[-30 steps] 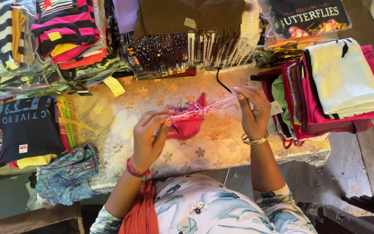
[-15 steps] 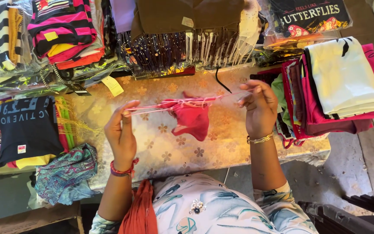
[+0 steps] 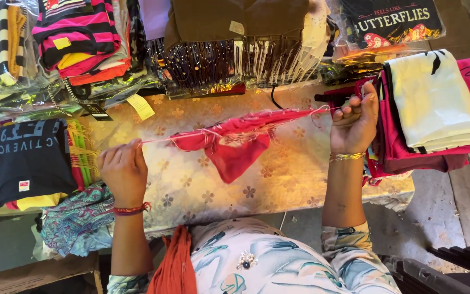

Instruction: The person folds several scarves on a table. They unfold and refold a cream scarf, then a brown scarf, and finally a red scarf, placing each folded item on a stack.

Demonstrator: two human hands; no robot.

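Far left: folded dark navy shirt (image 3: 31,160) lying flat at tabletop edge, yellow fringe (image 3: 81,155) just beside it on its rt side. Below: teal patterned cloth (image 3: 74,220) bunched, hanging off front edge.

Left hand (image 3: 123,169): closed to a fist, knuckles up, pinching left end of pink cord (image 3: 161,139) btwn thumb and fingers. Red bangle on wrist. Held above tabletop (image 3: 278,179), near front edge.

Centre: red fabric piece (image 3: 235,149) strung on cord, stretched taut btwn both hands. Upper edge gathered along cord; lower part hanging in a soft point over floral gold tabletop cover. Contact w/ tabletop: cannot tell. Cord rising from left to rt.

Behind, along back edge: striped pink-black garments (image 3: 77,32) stacked upper left; yellow tag (image 3: 141,106) lying on tabletop in front of them; brown fringed garment (image 3: 235,38) at centre, beaded fringe hanging down.

Right hand (image 3: 354,122): closed, fingers curled, gripping rt end of cord at thumb and forefinger. Gold bangles on wrist. Held higher than left hand, just beside folded stack.

Far rt: folded stack of magenta garments (image 3: 409,149) w/ white garment (image 3: 436,100) on top, at tabletop's rt end. Dark printed shirt in clear wrap (image 3: 393,22) behind it.
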